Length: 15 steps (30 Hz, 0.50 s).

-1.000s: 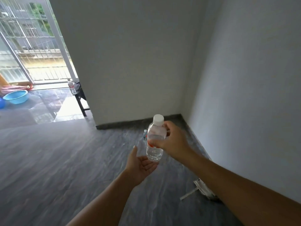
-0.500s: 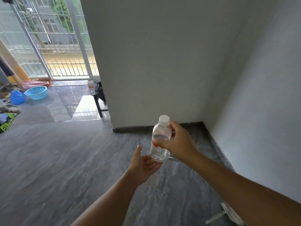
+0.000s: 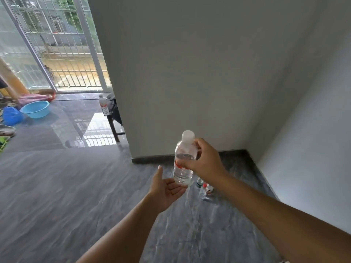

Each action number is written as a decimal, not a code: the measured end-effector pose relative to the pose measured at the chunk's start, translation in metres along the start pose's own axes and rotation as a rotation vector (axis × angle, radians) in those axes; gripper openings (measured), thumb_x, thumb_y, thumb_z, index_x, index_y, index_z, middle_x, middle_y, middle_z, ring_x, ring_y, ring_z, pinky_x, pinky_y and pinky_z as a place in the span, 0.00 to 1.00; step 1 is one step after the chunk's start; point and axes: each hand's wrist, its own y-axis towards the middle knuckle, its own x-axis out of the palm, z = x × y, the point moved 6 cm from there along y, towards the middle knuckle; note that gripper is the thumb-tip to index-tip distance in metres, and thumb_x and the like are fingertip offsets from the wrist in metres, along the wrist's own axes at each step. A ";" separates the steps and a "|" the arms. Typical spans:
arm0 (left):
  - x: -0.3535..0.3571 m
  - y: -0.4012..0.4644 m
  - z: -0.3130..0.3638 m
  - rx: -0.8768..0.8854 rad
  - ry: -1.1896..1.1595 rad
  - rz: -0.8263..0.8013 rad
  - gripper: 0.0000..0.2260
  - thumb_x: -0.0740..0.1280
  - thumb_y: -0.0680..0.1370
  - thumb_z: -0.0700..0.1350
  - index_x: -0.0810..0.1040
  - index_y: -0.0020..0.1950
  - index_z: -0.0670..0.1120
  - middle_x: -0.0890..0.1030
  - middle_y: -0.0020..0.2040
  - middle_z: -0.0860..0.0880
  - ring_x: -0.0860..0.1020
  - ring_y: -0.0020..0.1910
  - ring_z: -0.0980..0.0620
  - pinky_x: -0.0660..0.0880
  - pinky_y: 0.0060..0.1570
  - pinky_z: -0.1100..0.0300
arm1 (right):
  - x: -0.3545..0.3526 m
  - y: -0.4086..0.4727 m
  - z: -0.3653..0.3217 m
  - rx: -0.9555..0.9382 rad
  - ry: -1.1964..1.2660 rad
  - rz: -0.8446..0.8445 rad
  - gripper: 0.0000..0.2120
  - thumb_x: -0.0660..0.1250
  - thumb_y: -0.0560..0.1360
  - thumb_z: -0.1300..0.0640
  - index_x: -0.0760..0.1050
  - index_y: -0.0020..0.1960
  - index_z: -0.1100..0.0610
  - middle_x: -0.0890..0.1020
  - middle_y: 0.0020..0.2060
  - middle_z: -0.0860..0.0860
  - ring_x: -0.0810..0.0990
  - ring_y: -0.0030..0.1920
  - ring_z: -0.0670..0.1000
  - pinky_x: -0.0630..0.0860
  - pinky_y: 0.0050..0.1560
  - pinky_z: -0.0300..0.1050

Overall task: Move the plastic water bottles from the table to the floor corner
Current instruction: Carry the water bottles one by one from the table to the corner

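Observation:
My right hand (image 3: 205,160) grips a clear plastic water bottle (image 3: 183,168) with a white cap and red label, held upright in mid-air. Just under the bottle's base my left hand (image 3: 167,188) is held palm up, fingers apart, holding nothing. On the grey floor behind my right wrist stand other small bottles (image 3: 204,188), partly hidden by the arm. Far off, another water bottle (image 3: 104,105) stands on a small dark table (image 3: 114,120) beside the wall's edge. The floor corner (image 3: 245,154) lies ahead to the right.
White walls meet at the right. At the left a barred glass door (image 3: 62,44), a blue basin (image 3: 36,109), a blue bag (image 3: 11,116) and sandals (image 3: 6,130) sit on the glossy floor. Dark clothing hangs on the small table.
The view has swung right and nearer the corner; the small bottles on the floor have come into sight. Both hands keep the same pose with the bottle.

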 end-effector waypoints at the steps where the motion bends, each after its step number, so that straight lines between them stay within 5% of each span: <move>1: 0.004 0.013 0.011 0.001 -0.005 0.004 0.33 0.54 0.80 0.64 0.74 0.52 0.31 0.81 0.52 0.32 0.80 0.54 0.36 0.76 0.54 0.48 | 0.001 0.018 0.004 0.002 0.004 -0.001 0.26 0.80 0.62 0.49 0.73 0.55 0.51 0.81 0.47 0.45 0.80 0.45 0.44 0.77 0.46 0.38; 15: 0.025 0.156 0.141 -0.049 -0.014 0.041 0.37 0.53 0.79 0.65 0.74 0.60 0.30 0.81 0.53 0.33 0.79 0.53 0.37 0.77 0.54 0.49 | 0.046 0.208 0.039 0.054 -0.031 -0.017 0.29 0.80 0.61 0.47 0.72 0.57 0.50 0.80 0.48 0.44 0.80 0.46 0.43 0.78 0.46 0.37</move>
